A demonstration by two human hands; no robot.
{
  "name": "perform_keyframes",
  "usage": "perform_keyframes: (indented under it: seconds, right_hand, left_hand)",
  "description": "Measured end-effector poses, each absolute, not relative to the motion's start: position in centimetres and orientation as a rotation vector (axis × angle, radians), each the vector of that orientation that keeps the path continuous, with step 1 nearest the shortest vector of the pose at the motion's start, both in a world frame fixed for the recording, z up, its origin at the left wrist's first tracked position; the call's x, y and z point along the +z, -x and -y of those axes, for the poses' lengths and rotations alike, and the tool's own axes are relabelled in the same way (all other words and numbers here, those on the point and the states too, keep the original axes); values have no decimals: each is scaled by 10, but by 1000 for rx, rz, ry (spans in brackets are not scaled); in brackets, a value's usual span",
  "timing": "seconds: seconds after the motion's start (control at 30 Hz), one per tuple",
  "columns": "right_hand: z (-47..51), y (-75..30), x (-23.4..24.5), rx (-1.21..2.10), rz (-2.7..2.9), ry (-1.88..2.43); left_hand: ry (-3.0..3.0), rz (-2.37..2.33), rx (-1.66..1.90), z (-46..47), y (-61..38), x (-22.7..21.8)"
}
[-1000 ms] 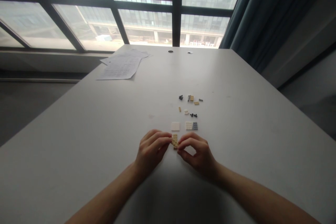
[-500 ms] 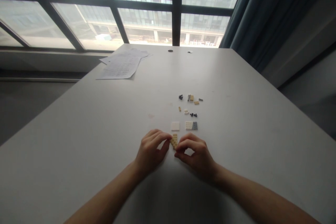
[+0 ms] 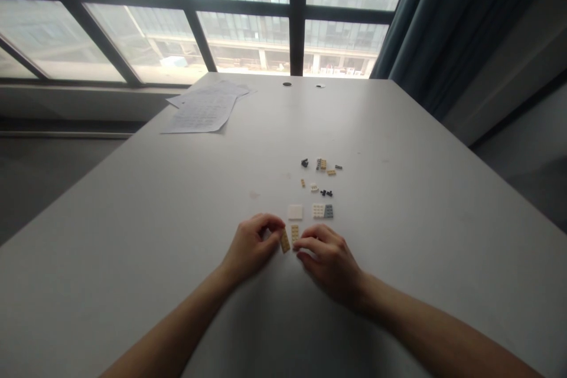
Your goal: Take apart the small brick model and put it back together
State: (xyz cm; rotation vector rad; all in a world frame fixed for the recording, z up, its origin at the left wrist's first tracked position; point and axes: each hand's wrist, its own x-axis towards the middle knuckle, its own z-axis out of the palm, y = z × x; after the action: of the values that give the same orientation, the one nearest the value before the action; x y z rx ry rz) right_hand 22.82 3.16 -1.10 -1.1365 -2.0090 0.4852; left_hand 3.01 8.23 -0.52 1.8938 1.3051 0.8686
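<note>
Both my hands rest on the white table (image 3: 133,218) close in front of me. My left hand (image 3: 250,245) pinches a small tan plate (image 3: 284,241), tilted up off the table. My right hand (image 3: 325,257) has its fingertips pinched on a second tan plate (image 3: 295,231) that lies flat beside the first. The two plates are now apart. Just beyond them lie a white square plate (image 3: 295,212) and a cream and grey plate (image 3: 323,211).
Several tiny dark, tan and white pieces (image 3: 322,166) are scattered farther up the table. Printed sheets of paper (image 3: 201,111) lie at the far left near the window. A dark curtain (image 3: 443,23) hangs at the right. Two round holes (image 3: 287,84) sit at the table's far edge.
The tan plates were held together between both hands. They have come apart: the left hand drew one off to the left, the other stays under the right fingers.
</note>
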Motion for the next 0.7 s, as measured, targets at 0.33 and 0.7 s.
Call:
perform_keyframes:
  seconds: [0.33, 0.7]
  right_hand:
    - [-33, -228, -7, 388, 2223, 1149]
    - [-34, -228, -6, 368, 2236, 1169]
  left_hand:
    - [-2115, -1327, 837, -83, -31, -5]
    - [-2191, -1363, 830, -81, -34, -4]
